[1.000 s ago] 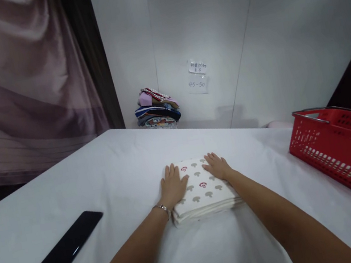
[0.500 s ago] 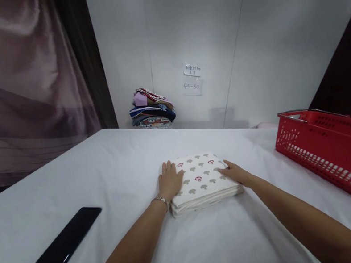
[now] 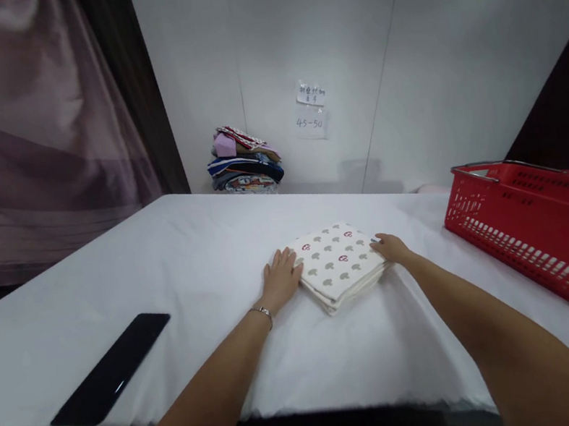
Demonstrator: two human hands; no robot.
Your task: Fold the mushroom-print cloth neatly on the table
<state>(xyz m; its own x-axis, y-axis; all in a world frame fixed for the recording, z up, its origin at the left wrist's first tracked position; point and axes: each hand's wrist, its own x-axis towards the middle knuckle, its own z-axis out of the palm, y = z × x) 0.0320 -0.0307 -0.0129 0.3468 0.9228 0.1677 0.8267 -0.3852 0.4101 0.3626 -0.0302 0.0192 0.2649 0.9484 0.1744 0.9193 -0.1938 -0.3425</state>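
A folded white cloth (image 3: 339,256) printed with grey and red mushrooms lies on the white-covered table. It sits turned, with one corner towards me, and its layers show along the front edges. My left hand (image 3: 281,280) rests at its left corner with the fingers spread, the fingertips touching the edge; a bracelet is on the wrist. At the right corner, my right hand (image 3: 391,248) has its fingers closed around the cloth's edge, thumb side on top.
A red plastic basket (image 3: 531,235) with metal handles stands at the right. On the left lies a flat black glossy slab (image 3: 114,368). Behind the table's far edge rises a stack of folded clothes (image 3: 244,161) against the wall, near two paper notes (image 3: 310,109). A pink curtain (image 3: 19,142) hangs at left.
The folded cloth has turned, so a corner faces me, and has shifted right and away from me. Both hands have moved along with it. The view has tilted slightly down.
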